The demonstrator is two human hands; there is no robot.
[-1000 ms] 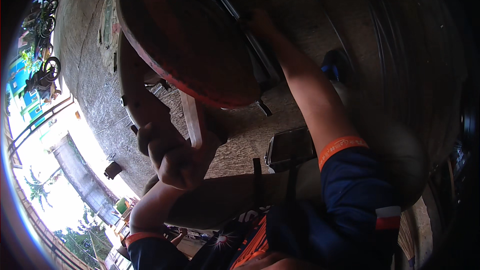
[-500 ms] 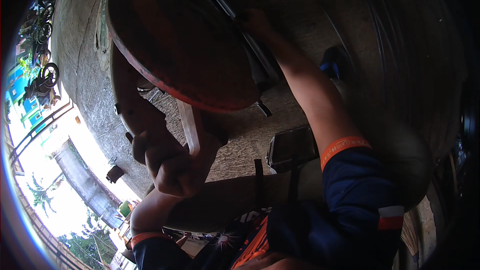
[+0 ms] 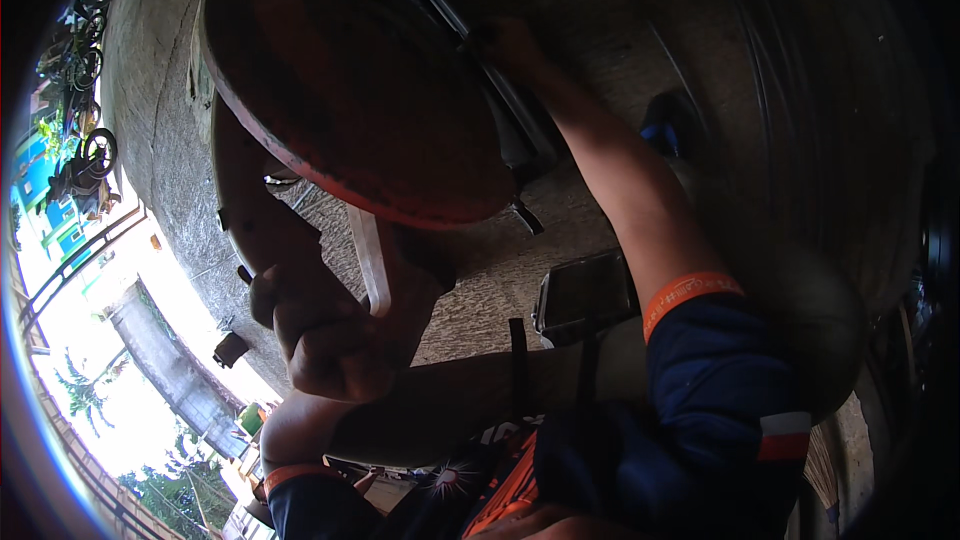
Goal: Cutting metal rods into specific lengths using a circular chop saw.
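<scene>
1. Round reddish disc (image 3: 350,90) fills the upper centre of the frame.
2. Left hand (image 3: 335,325) – fist closed around a pale handle (image 3: 368,260) beneath the disc.
3. Right hand (image 3: 505,45) reaches the dark bracket (image 3: 480,70) at the disc's edge – grip unclear.

Parked motorcycles (image 3: 85,155), rough concrete wall (image 3: 150,130)

Red round plate (image 3: 360,90) shifted up-left in view; left hand (image 3: 335,325) slightly lower on pale bar (image 3: 368,260).
</scene>
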